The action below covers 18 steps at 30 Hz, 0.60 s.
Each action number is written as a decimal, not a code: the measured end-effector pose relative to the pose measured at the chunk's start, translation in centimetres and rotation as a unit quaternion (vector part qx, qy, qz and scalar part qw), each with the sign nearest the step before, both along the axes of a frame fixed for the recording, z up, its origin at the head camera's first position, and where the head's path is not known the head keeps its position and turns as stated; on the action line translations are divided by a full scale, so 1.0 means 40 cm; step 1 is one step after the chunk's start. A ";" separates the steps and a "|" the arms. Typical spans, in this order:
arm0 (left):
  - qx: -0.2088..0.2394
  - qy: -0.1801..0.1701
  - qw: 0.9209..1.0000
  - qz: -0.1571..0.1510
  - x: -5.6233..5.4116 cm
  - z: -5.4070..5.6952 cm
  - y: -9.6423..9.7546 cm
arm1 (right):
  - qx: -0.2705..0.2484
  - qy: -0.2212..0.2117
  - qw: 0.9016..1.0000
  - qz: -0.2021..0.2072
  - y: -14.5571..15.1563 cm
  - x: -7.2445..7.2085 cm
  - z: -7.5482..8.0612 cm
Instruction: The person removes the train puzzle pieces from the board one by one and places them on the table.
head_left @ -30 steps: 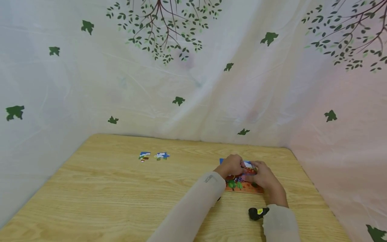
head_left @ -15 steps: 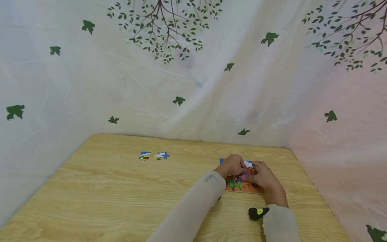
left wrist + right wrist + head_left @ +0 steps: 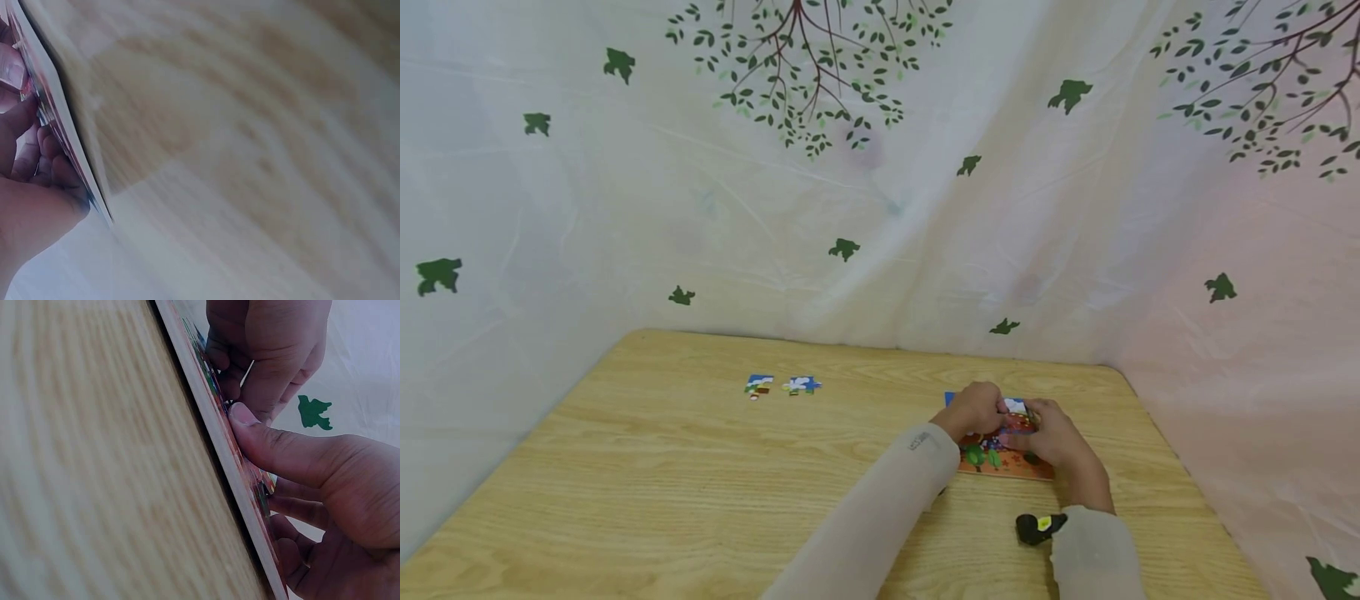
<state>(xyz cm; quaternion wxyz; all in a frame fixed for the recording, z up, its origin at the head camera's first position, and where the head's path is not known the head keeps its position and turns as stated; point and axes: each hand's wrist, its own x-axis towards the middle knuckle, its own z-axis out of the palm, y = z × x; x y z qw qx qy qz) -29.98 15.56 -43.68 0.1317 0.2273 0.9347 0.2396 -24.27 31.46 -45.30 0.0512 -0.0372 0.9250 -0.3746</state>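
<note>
On the right of the table lies a picture jigsaw puzzle (image 3: pixel 1005 467) on a flat board, with blue, red, green and orange printing. My left hand (image 3: pixel 975 408) bends over its middle, curled fingertips down at the picture; whether they pinch anything is hidden. From the right side, my right hand (image 3: pixel 1060 437) reaches over the same spot. The right wrist view shows a small tilted puzzle piece (image 3: pixel 270 481) between the thumb and fingers of that hand. Both hands' fingertips are close together. The left wrist view has the left hand (image 3: pixel 37 206) against the board's edge (image 3: pixel 69 125).
Two loose puzzle pieces, one (image 3: pixel 758 385) left of the other (image 3: pixel 802 385), lie toward the back of the wooden table (image 3: pixel 700 467). A black strapped device (image 3: pixel 1037 529) sits at the right wrist. A white curtain (image 3: pixel 760 250) with leaf prints hangs behind the table.
</note>
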 end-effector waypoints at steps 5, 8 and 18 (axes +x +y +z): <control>0.014 -0.018 1.000 -0.006 -0.001 -0.002 -0.002 | -0.016 0.000 1.000 0.003 -0.004 0.002 0.000; 0.010 -0.013 1.000 -0.014 -0.004 -0.005 0.000 | -0.018 -0.003 1.000 -0.001 -0.006 0.005 0.003; -0.017 0.002 0.999 -0.037 -0.010 -0.009 0.004 | -0.010 0.001 1.000 0.000 -0.002 0.001 0.002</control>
